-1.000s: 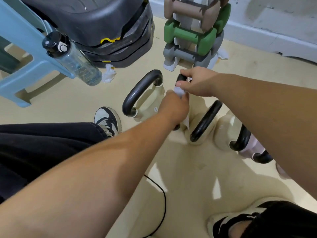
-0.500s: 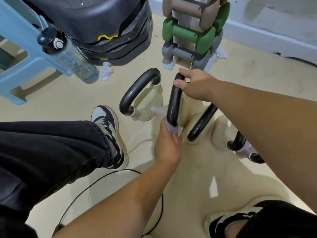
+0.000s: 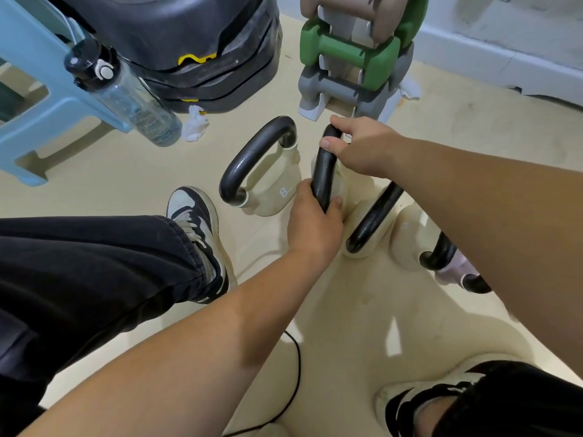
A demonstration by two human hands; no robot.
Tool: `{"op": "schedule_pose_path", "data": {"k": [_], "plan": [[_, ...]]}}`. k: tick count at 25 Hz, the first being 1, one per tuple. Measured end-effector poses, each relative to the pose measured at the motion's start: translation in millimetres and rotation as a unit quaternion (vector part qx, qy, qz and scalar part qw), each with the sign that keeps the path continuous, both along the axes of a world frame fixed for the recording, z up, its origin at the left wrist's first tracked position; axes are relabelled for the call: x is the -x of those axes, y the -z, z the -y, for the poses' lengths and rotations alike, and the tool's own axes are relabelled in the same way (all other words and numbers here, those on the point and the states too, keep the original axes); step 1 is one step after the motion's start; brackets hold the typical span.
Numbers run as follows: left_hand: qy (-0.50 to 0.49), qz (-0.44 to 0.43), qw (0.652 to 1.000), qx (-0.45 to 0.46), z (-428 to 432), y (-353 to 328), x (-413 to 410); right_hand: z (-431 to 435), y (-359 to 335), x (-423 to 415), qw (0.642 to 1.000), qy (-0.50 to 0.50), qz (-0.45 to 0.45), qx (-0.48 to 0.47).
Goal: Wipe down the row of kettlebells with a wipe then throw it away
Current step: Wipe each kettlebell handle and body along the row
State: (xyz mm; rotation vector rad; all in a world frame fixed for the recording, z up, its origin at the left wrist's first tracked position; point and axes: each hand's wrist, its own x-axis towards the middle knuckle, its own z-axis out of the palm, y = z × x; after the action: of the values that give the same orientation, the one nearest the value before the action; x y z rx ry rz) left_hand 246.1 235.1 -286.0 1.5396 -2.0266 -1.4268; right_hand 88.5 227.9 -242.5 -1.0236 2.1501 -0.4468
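A row of cream kettlebells with black handles stands on the beige floor. The leftmost kettlebell (image 3: 271, 187) carries an "8". My right hand (image 3: 366, 146) grips the top of the second kettlebell's handle (image 3: 323, 171). My left hand (image 3: 312, 225) is closed around that handle's lower end; the wipe is hidden under its fingers. To the right stand a third kettlebell (image 3: 372, 222), a fourth (image 3: 407, 234) and a pale pink one (image 3: 457, 269), partly hidden by my right forearm.
A dumbbell rack (image 3: 356, 58) stands just behind the kettlebells. Stacked black step platforms (image 3: 205, 58), a blue stool (image 3: 38, 89) and a water bottle (image 3: 126, 96) are at the back left. A crumpled tissue (image 3: 195, 123) and a black cable (image 3: 293, 373) lie on the floor. My shoes (image 3: 195, 222) flank the row.
My left hand slid with the wipe from the top of the second handle down to its lower end. The right hand kept its hold at the top.
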Motion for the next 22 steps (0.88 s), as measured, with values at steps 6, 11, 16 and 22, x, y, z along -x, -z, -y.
{"op": "schedule_pose_path", "data": {"k": [6,11,16,22], "plan": [[-0.06,-0.059,0.996,-0.007,-16,-9,-17,0,-3,2,1.0,0.0,0.004,-0.002],[-0.036,-0.086,0.996,-0.001,26,-32,10,0,-4,-2,1.0,-0.008,-0.028,0.004],[-0.022,-0.051,0.993,-0.102,-12,-16,-23,0,-5,-1,1.0,0.002,-0.004,-0.002],[-0.223,-0.127,0.922,-0.289,-16,-38,-1,0,-3,-7,1.0,0.01,-0.011,0.005]]}}
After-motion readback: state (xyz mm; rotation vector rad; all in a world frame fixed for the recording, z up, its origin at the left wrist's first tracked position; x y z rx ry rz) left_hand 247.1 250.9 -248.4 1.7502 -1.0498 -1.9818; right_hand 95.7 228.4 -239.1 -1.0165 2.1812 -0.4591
